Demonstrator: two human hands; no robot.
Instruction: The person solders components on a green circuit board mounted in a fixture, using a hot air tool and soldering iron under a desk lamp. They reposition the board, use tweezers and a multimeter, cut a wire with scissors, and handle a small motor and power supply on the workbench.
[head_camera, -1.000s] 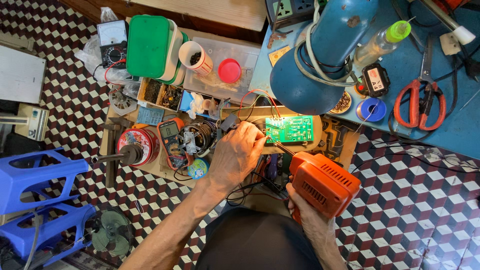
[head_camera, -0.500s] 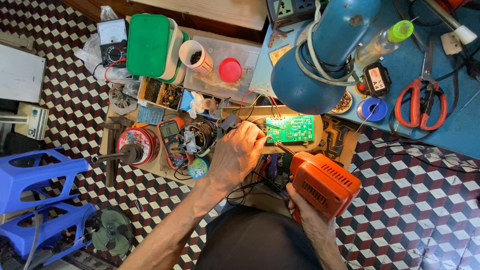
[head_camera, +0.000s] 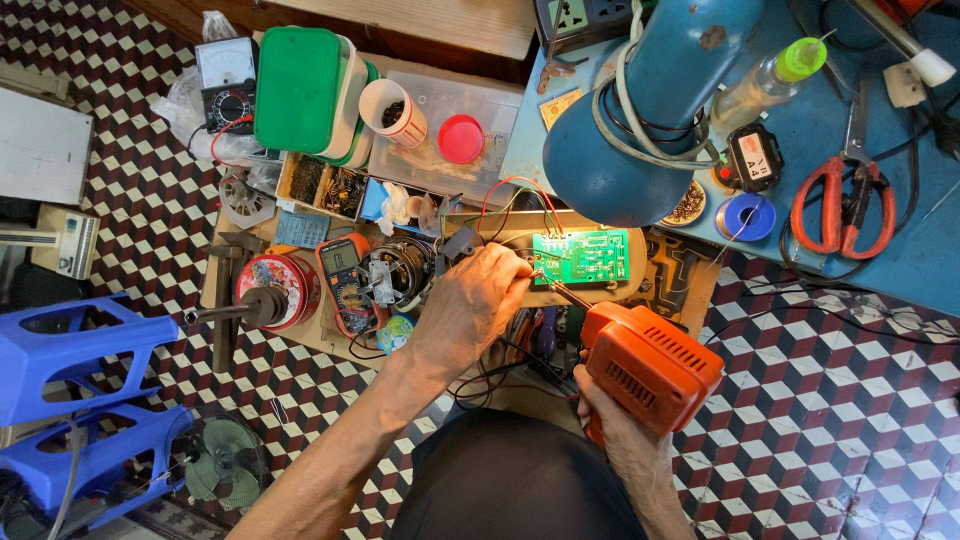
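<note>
The right hand (head_camera: 625, 440) grips an orange soldering gun (head_camera: 648, 365) by its handle, its thin tip reaching up to the lower left corner of a green circuit board (head_camera: 581, 257). The board lies flat on a low wooden table (head_camera: 690, 290), with red and dark wires arching from its top edge. The left hand (head_camera: 475, 300) rests just left of the board, fingers curled close together at the board's corner; it seems to pinch something thin there, perhaps solder wire, though that is too small to tell. An orange multimeter (head_camera: 343, 277) lies left of this hand. Red-handled scissors (head_camera: 838, 205) lie on the blue table (head_camera: 900, 260), well apart.
</note>
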